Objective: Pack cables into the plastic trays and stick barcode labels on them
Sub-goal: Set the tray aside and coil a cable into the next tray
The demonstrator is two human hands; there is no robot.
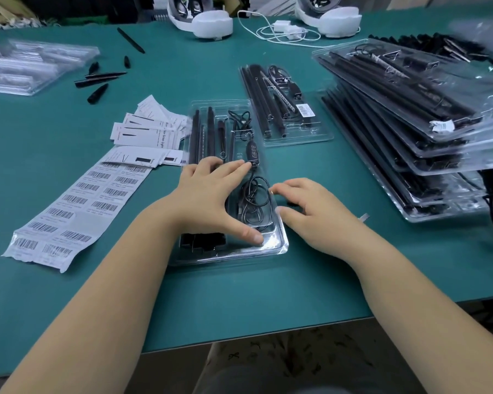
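Left hand (211,194): palm down, fingers spread flat on the plastic tray (279,245), grip wide, holding nothing.
Right hand (305,206): fingers curled at the tray's right edge; grip unclear.
Cable (254,200): coiled between them.

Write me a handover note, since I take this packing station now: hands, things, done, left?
Left hand presses flat on the clear plastic tray before you; right hand, fingers curled, rests at its right edge.
The coiled black cable lies inside it; no label shows.
The white barcode label sheet lies left.
Done: the labelled tray behind.
Left: label this one.
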